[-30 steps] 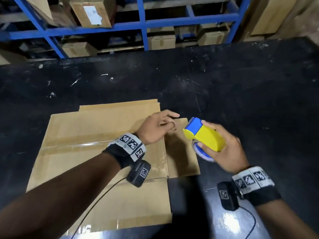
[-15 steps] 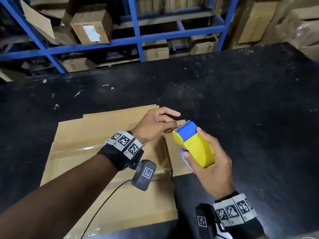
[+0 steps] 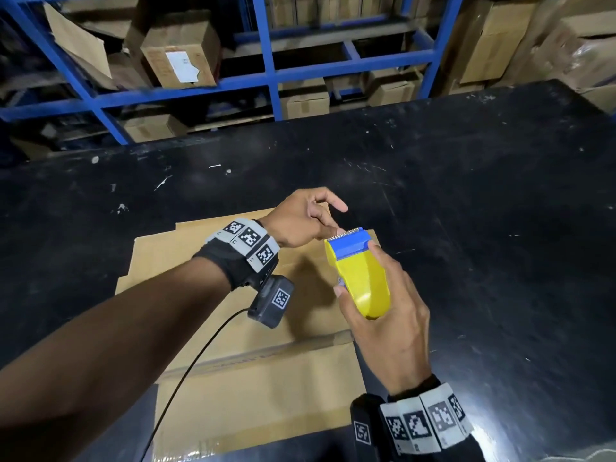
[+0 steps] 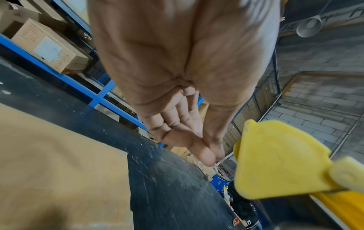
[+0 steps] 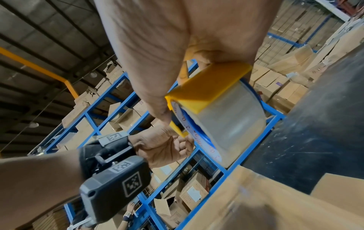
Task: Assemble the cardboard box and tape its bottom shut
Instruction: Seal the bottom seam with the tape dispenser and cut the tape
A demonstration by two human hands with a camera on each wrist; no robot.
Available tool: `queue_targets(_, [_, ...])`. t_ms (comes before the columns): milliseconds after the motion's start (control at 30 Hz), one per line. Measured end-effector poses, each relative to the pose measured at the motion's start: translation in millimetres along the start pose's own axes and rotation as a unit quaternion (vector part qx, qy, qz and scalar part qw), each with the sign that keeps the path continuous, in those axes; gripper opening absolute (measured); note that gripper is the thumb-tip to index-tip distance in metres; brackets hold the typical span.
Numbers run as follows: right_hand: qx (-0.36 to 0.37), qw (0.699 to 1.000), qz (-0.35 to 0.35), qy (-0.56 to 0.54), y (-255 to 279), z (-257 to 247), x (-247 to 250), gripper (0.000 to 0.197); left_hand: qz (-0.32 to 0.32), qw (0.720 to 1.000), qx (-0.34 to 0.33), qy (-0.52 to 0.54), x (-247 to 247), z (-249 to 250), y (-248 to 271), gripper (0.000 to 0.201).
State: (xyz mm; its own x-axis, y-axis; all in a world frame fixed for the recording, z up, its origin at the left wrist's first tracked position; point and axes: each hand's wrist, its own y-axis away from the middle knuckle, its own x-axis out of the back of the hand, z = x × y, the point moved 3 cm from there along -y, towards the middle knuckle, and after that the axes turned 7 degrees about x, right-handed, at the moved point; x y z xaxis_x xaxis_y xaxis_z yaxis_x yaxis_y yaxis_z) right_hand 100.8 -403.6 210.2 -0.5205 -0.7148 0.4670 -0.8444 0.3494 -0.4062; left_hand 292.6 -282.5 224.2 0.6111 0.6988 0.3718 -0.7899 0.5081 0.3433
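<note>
A flattened brown cardboard box [image 3: 233, 378] lies on the black table [image 3: 466, 228], a strip of clear tape along one seam. My right hand [image 3: 356, 271] grips a yellow tape dispenser [image 3: 366, 295] with a blue head and a toothed blade, held above the box's right part. The clear tape roll [image 5: 232, 121] sits under the yellow cover. My left hand [image 3: 338, 221] is up at the blade end, thumb and a fingertip [image 4: 208, 155] pressed together and the forefinger sticking out. The tape there is too clear to make out between them.
Blue steel racking [image 3: 266, 78] stacked with cardboard cartons stands behind the table's far edge. More cartons [image 3: 493, 38] are piled at the back right. The black tabletop stretches wide to the right of the box. A cable [image 3: 186, 371] trails from my left wrist across the box.
My left hand lifted off the cardboard and came to the dispenser's blade. My right hand raised the dispenser and turned its blue head away from me.
</note>
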Motion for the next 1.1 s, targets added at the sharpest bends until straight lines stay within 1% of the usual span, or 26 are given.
queue_targets(100, [-0.011, 1.0, 0.008, 0.015, -5, -10, -5, 0.071, 0.008, 1.0, -0.014, 0.002, 15, 6, -15, 0.04])
queue_targets(233, [-0.022, 0.999, -0.005, 0.032, -12, -18, -7, 0.075, -0.046, 0.998, -0.035, -0.027, 29, 20, -40, 0.039])
queue_targets(267, [-0.023, 0.999, -0.005, 0.04, -16, -20, -7, 0.075, -0.048, 0.998, -0.041, -0.032, 33, 22, -48, 0.039])
queue_targets(333, [-0.029, 0.998, 0.001, 0.055, -22, -22, -5, 0.073, -0.023, 0.998, -0.047, -0.028, 46, 26, -67, 0.037])
queue_targets(433, [-0.036, 0.997, -0.001, 0.069, -22, -24, -3, 0.07, 0.02, 0.999, -0.039, -0.022, 83, 20, -94, 0.035])
queue_targets(500, [-0.055, 0.996, -0.013, 0.071, -20, -23, -8, 0.07, 0.013, 0.999, -0.031, -0.039, 97, 10, -108, 0.037])
queue_targets(567, [-0.071, 0.995, -0.025, 0.073, -23, -18, -19, 0.071, 0.001, 0.998, -0.028, -0.058, 96, -3, -122, 0.036])
queue_targets(733, [-0.094, 0.991, -0.052, 0.08, -38, 1, -47, 0.07, 0.025, 0.998, -0.033, -0.056, 82, -42, -155, 0.029])
queue_targets(833, [-0.111, 0.987, -0.063, 0.093, -42, 11, -56, 0.071, 0.029, 0.997, -0.031, -0.065, 77, -63, -170, 0.028])
queue_targets(1100, [-0.124, 0.984, -0.077, 0.102, -47, 24, -75, 0.069, 0.035, 0.996, -0.003, -0.077, 64, -90, -192, 0.028])
